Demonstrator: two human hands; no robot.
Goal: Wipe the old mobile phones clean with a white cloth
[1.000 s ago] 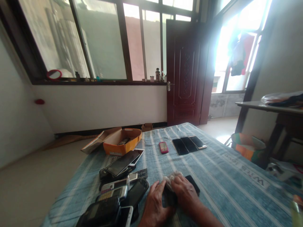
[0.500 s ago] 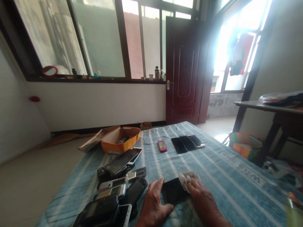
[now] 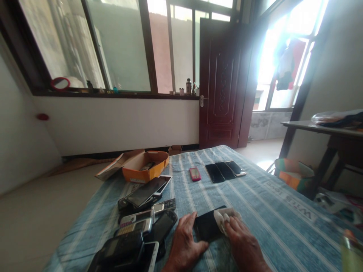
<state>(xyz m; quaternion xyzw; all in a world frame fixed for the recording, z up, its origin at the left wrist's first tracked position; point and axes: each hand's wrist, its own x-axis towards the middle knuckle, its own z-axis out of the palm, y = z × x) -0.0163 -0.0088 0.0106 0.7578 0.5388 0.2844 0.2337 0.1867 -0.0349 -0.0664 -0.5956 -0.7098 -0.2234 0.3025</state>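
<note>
A black smartphone (image 3: 208, 225) lies on the striped blue cloth in front of me. My left hand (image 3: 185, 240) grips its left end, fingers at the far corner and thumb along the near edge. Under the fingers of my right hand (image 3: 242, 238) is a crumpled white tissue (image 3: 222, 218), pressed on the right part of the screen. Left of my hands is a heap of old phones: a dark touchscreen phone (image 3: 164, 226), a silver keypad phone (image 3: 167, 205) and a bulky black device (image 3: 119, 247) among them.
An open orange cardboard box (image 3: 147, 174) stands at the bed's far left. Beyond my hands lie a pink phone (image 3: 195, 174) and several dark phones side by side (image 3: 224, 171). A bottle (image 3: 351, 253) is at the lower right, a table (image 3: 300, 126) at the right.
My right hand and the tissue have shifted slightly to the right on the screen, uncovering more of the phone's far edge. The left hand keeps its hold.
</note>
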